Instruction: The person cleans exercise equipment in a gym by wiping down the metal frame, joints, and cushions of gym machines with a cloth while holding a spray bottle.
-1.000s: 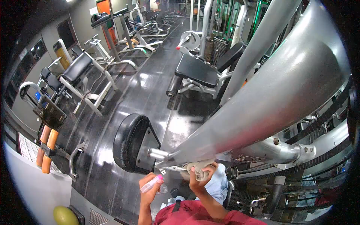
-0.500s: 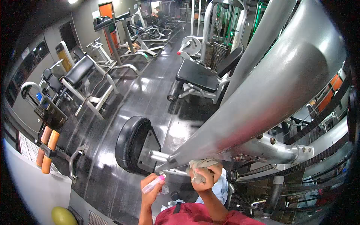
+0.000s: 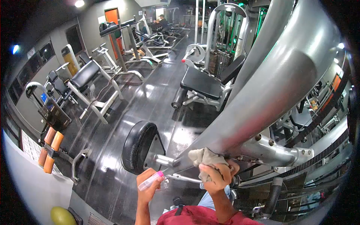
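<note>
My left hand (image 3: 147, 193) is closed around a small clear bottle (image 3: 147, 183) with a pink top, tilted up to the right. In my right hand (image 3: 216, 179) is a bunched beige cloth (image 3: 207, 158), which lies against the lower part of a thick silver machine frame tube (image 3: 258, 108). Fingers partly cover the cloth, and part of it hides the metal behind. Just beyond my left hand, a black padded seat (image 3: 138, 146) is joined to the frame by a short metal bracket (image 3: 164, 160).
A black bench (image 3: 202, 82) stands ahead, beside a weight-stack machine (image 3: 225, 45). More gym machines line the left wall, with a padded bench (image 3: 85, 74) among them. Orange-brown foam rollers (image 3: 53, 152) are at the left. A person (image 3: 162, 22) is far back.
My right hand and the cloth have shifted slightly along the tube, and more cloth shows above the fingers. The head view has tilted a little. My left hand keeps the bottle.
</note>
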